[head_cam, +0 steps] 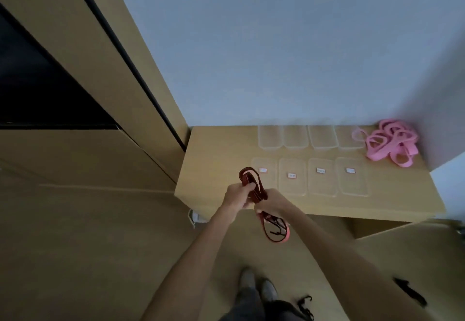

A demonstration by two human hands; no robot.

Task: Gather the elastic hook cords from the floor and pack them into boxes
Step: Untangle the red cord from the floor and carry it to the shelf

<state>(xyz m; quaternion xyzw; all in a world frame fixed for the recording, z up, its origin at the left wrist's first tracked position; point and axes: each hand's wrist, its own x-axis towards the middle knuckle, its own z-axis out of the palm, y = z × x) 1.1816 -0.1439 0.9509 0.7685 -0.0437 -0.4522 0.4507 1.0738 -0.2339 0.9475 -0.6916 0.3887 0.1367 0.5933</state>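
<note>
— Red! What is that red loopy thing?

— It is a red cord [253,184], folded into loops. Both hands hold it in the air, over the near edge of the low wooden table [216,169].

— How do the hands hold it?

— The left hand [237,194] has its fingers curled round the top of the bunch. The right hand [273,203] grips it just below. The two hands are close together, almost touching. One loop sticks up above the left hand. More loops hang down under the right hand, and dark hooks [275,231] dangle there too.

— Where are the boxes?

— On the table. Four clear boxes [297,136] stand in a row at the back, by the wall. They look empty, but they are faint, so I cannot be sure. Four clear lids [324,182] lie flat in a row in front of them. Each lid has a small white sticker.

— And the pink stuff?

— That is a pile of pink cords [392,141], all tangled, in the far right corner of the table, just beside the last box.

— Anything on the floor?

— Yes. A black hook [305,304] lies near the person's shoes [258,285]. Another dark thing [410,291] lies on the floor well to the right. A tall wooden cabinet [75,68] stands to the left of the table.
</note>
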